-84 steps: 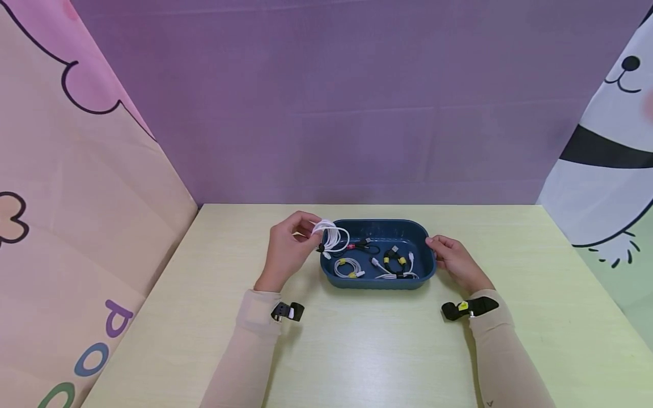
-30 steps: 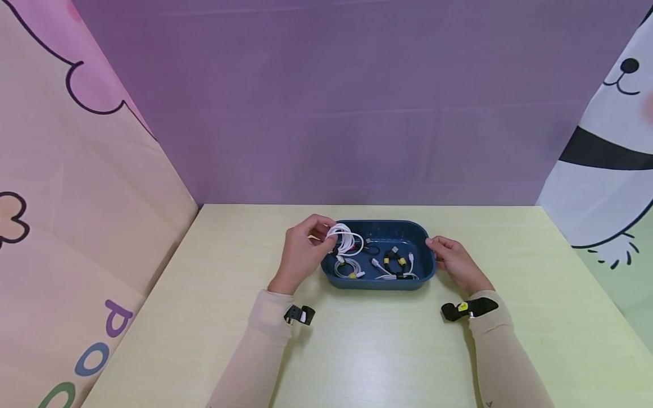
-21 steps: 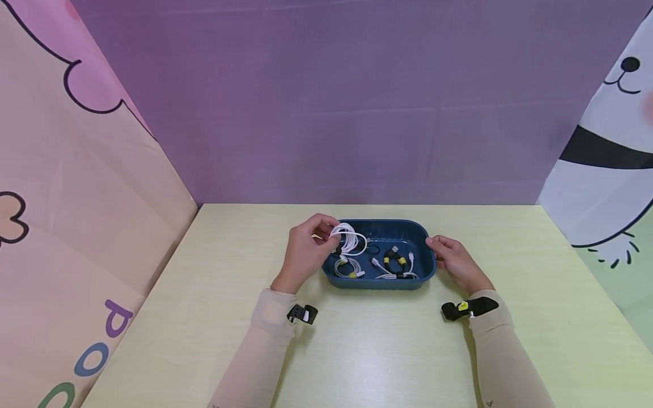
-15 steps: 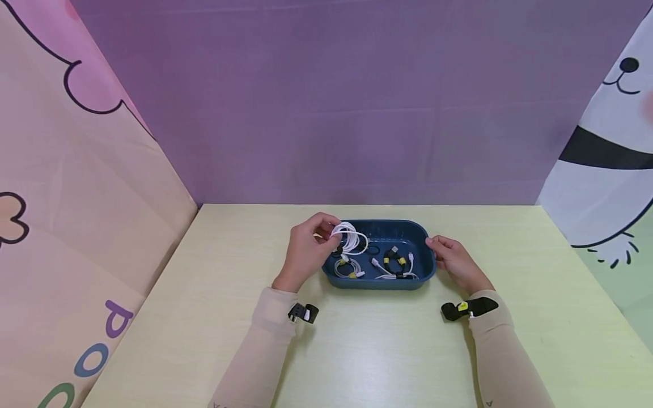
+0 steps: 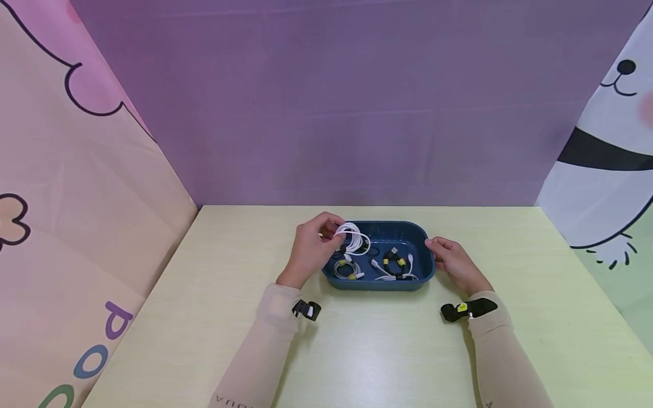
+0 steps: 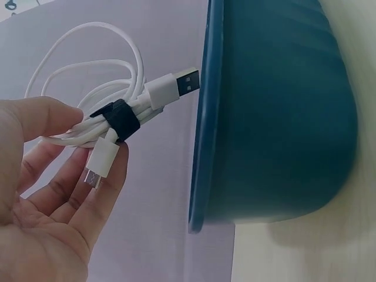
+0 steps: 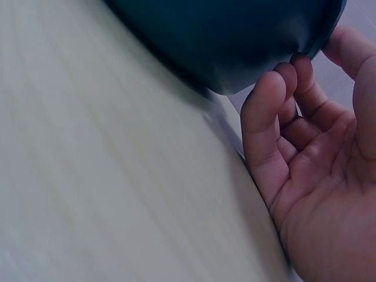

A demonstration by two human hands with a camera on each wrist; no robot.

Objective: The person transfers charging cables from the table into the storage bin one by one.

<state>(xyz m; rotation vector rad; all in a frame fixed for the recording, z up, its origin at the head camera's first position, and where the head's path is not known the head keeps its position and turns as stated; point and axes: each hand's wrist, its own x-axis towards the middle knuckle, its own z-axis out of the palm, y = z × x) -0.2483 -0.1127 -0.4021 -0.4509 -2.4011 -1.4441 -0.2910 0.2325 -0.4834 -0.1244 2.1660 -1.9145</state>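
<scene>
My left hand (image 5: 312, 249) pinches a coiled white USB cable (image 5: 353, 247) between thumb and fingers, over the left end of a dark blue bin (image 5: 380, 285). A black strap (image 6: 122, 119) binds the coil in the left wrist view, and its USB plug (image 6: 170, 88) points toward the bin's rim. My right hand (image 5: 459, 263) holds the bin's right rim, thumb on top and fingers curled beneath, also seen in the right wrist view. Inside the bin lie a grey-white coiled cable (image 5: 348, 270), a black cable with yellow ties (image 5: 394, 263) and a white cable (image 5: 386, 277).
The bin stands on a pale wooden table (image 5: 377, 351) near its back edge. A purple backdrop (image 5: 357, 113) rises behind it, with printed cloth panels (image 5: 92, 215) at the sides. Black camera straps (image 5: 476, 307) sit at both wrists.
My left hand has carried the white USB cable rightward, from the bin's left rim to over its inside, slowing lately. The right hand keeps its hold on the rim, and the bin stays put.
</scene>
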